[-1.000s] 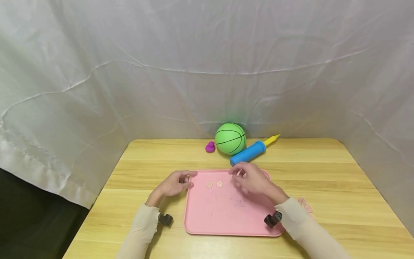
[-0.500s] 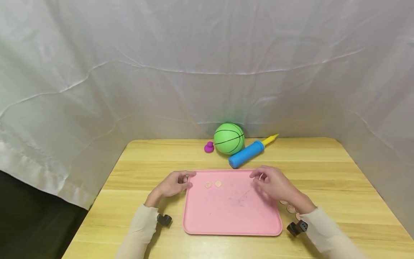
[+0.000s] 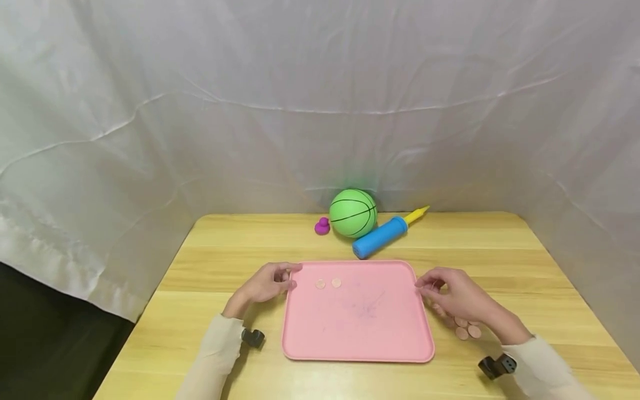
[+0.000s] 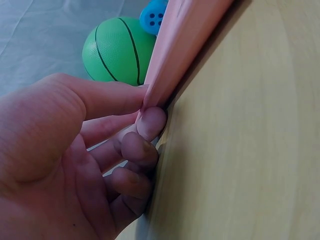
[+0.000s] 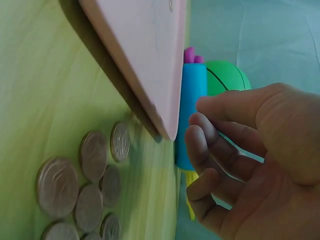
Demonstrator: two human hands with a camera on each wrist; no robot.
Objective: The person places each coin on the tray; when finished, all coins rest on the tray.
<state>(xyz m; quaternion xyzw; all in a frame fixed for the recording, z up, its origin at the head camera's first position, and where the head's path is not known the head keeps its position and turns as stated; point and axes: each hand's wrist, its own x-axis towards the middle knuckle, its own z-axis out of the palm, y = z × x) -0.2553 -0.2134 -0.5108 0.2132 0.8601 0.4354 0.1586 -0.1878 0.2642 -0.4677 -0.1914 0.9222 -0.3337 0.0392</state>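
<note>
A pink tray [image 3: 350, 339] lies on the table with two copper-coloured coins [image 3: 320, 284] flat near its back left corner. At the tray's left edge my left hand [image 3: 267, 282] pinches the rim, thumb on top and a fingertip beneath, as the left wrist view shows. My right hand [image 3: 457, 294] hovers beside the tray's right edge, fingers loosely bent and nothing between them. Under and beside it, several more coins [image 5: 58, 187] lie on the table; in the head view the hand partly covers them.
Behind the tray sit a green ball [image 3: 353, 213] with black lines, a blue hand pump [image 3: 380, 237] with a yellow nozzle, and a small purple object [image 3: 322, 226]. Pale cloth [image 3: 320, 111] hangs at the back and sides of the wooden table [image 3: 235, 233].
My right hand has moved right, from over the tray to beyond its right edge, with the coins there showing more. My left hand has stayed at the rim.
</note>
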